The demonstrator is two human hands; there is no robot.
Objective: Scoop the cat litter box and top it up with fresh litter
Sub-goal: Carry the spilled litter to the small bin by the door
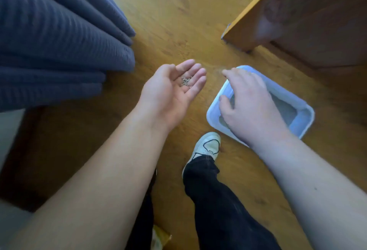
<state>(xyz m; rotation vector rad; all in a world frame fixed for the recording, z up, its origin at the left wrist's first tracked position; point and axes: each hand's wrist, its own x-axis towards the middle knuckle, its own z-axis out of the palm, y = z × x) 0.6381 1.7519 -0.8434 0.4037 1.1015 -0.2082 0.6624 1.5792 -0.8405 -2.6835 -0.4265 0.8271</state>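
A pale blue litter box (pixel 303 110) with grey litter inside stands on the wooden floor at the right. My right hand (pixel 248 104) hovers palm down over its near left part, fingers spread and relaxed, hiding much of the litter. My left hand (pixel 174 92) is held palm up to the left of the box, fingers gently cupped. A small heap of grey litter grains (pixel 186 81) lies on its fingers. No scoop is in view.
A dark blue curtain (pixel 59 41) hangs at the left. A wooden cabinet (pixel 297 11) stands at the upper right, close behind the box. My white shoe (pixel 208 146) and dark trouser leg stand on the floor (pixel 168 11) just before the box.
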